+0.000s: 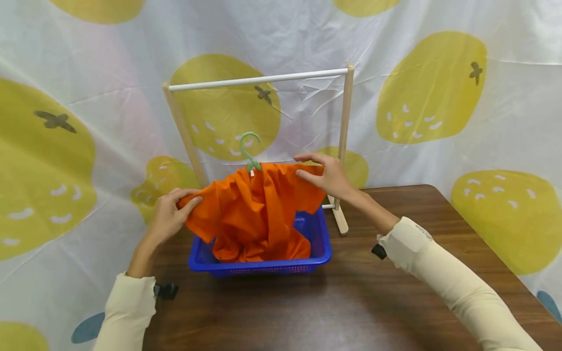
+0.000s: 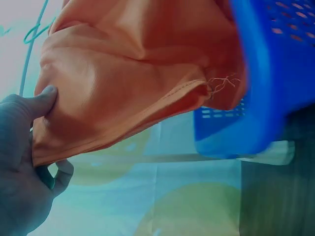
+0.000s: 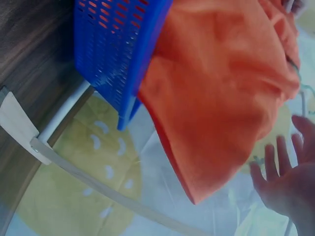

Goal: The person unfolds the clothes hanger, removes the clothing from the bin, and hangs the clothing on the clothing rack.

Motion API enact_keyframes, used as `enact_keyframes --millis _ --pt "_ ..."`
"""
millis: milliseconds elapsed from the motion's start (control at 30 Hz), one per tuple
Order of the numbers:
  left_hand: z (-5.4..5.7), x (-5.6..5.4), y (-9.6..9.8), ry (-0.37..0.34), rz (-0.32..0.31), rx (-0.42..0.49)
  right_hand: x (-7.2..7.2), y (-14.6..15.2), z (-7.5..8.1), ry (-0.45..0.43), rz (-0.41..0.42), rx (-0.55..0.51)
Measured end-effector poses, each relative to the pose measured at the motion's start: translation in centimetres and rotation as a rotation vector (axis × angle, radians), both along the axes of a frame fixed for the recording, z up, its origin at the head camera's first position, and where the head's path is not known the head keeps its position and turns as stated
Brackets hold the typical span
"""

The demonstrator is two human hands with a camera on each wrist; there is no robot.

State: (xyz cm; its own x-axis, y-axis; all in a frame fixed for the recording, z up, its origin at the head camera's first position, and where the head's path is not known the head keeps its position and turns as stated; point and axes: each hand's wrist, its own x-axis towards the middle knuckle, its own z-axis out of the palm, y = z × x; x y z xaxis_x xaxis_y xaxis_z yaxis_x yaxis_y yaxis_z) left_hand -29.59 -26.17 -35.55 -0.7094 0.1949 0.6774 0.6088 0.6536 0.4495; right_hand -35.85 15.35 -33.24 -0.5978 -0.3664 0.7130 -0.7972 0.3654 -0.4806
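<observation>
An orange short-sleeved shirt [image 1: 263, 209] hangs over a green hanger [image 1: 249, 146], whose hook stands up out of the neck opening. Its lower part lies bunched inside a blue plastic basket [image 1: 263, 267]. At the left sleeve, my left hand [image 1: 168, 214] pinches the cloth between thumb and fingers; the left wrist view shows the thumb on top of the sleeve and loose threads at the hem. My right hand [image 1: 330, 176] is by the other shoulder. In the right wrist view its fingers are spread and stand apart from the cloth, with nothing held.
Behind the basket stands a small rack with wooden posts [image 1: 347, 122] and a white top rail [image 1: 259, 81]. Everything rests on a brown wooden table [image 1: 373, 302]. A white curtain [image 1: 303, 39] with yellow fruit prints hangs close behind.
</observation>
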Motion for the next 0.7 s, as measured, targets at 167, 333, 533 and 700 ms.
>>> enact_keyframes --millis 167,333,533,700 --pt "2.1 -1.2 0.8 0.022 0.032 0.013 0.8 0.4 0.7 0.055 -0.029 -0.094" --pt "4.8 -2.8 1.2 0.008 0.027 0.027 1.6 0.5 0.1 0.011 0.003 -0.011" --pt "8.0 -4.6 1.7 -0.039 0.027 0.042 1.7 0.6 -2.1 -0.043 0.096 0.031" --pt "10.1 -6.3 2.3 -0.017 0.07 0.042 1.6 0.6 -3.4 -0.097 0.127 0.058"
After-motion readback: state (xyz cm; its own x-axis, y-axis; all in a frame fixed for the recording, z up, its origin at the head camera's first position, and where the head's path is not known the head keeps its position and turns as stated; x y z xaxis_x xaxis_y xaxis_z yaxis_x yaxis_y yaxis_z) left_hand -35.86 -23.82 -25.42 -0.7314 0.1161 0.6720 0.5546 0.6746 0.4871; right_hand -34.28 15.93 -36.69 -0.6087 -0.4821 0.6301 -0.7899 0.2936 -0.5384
